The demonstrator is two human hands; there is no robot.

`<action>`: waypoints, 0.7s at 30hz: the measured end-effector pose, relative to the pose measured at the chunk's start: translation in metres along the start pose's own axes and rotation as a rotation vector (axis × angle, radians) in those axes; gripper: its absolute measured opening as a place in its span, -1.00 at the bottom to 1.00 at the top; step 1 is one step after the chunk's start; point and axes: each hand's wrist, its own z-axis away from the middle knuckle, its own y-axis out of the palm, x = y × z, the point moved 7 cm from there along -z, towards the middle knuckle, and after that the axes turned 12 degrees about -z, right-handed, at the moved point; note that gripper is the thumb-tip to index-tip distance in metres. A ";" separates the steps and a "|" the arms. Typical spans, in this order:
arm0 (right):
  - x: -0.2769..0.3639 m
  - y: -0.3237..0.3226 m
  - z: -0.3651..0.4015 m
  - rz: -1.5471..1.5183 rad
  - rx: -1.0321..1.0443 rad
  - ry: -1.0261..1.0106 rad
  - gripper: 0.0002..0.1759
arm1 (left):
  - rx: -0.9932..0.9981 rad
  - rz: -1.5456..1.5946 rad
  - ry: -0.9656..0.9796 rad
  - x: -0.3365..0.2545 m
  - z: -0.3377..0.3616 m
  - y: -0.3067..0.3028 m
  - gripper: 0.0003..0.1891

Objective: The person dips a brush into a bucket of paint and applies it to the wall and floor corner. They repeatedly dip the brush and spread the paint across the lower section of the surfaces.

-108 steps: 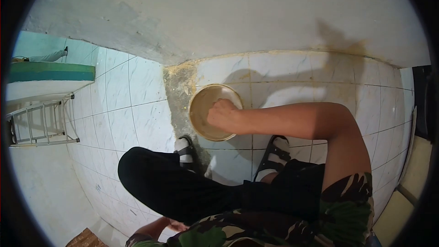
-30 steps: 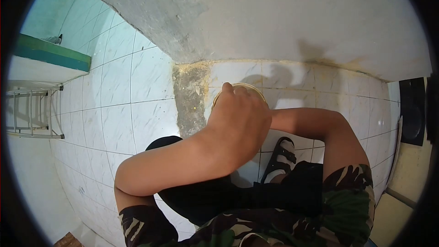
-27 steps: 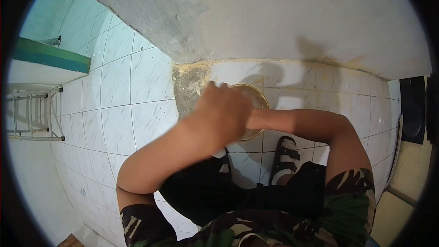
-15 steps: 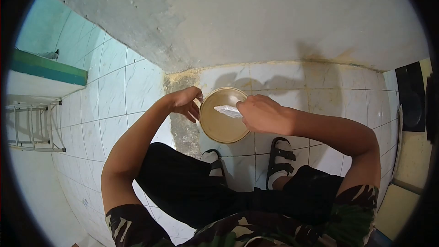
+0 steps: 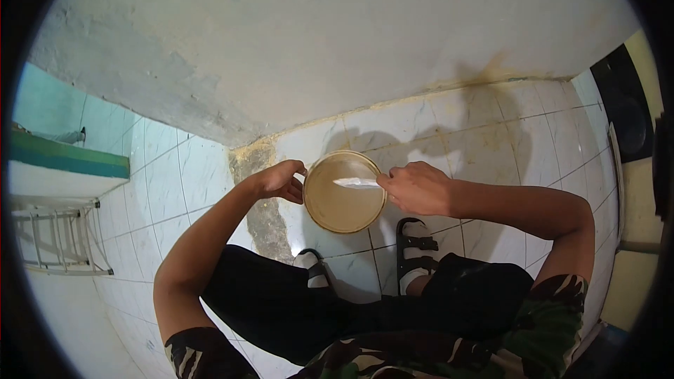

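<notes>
A round beige bucket (image 5: 342,203) with a pale inside is in the middle of the view, above the tiled floor. My left hand (image 5: 281,182) is at its left rim, fingers apart and curved toward its side. My right hand (image 5: 415,188) is closed at the right rim around one end of a thin white pointed piece (image 5: 354,183). That piece lies level over the bucket's opening, its tip pointing left. Whether it is a tool or a wrapper, I cannot tell.
A stained grey wall (image 5: 281,42) rises ahead from white floor tiles (image 5: 161,186). At the left are a metal ladder (image 5: 63,238) and a green-edged ledge (image 5: 70,159). A black object (image 5: 628,112) stands at the right. My sandalled feet (image 5: 418,253) are below the bucket.
The view has tilted and shifted. The white piece has turned from slanted to nearly level and appears narrower. Both hands remain at the bucket's sides.
</notes>
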 end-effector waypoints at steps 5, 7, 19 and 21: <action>-0.015 0.006 0.014 0.067 -0.036 -0.049 -0.72 | 0.008 -0.036 -0.001 -0.012 -0.007 0.003 -0.32; -0.028 0.011 0.018 0.084 -0.034 -0.042 -0.63 | 0.007 -0.058 -0.014 -0.013 -0.011 0.003 -0.31; -0.048 0.003 0.039 0.043 -0.226 -0.171 -0.61 | -0.038 -0.131 -0.041 -0.025 -0.014 0.010 -0.27; -0.051 0.004 0.040 0.044 -0.208 -0.166 -0.64 | -0.039 -0.163 -0.043 -0.028 -0.012 0.011 -0.28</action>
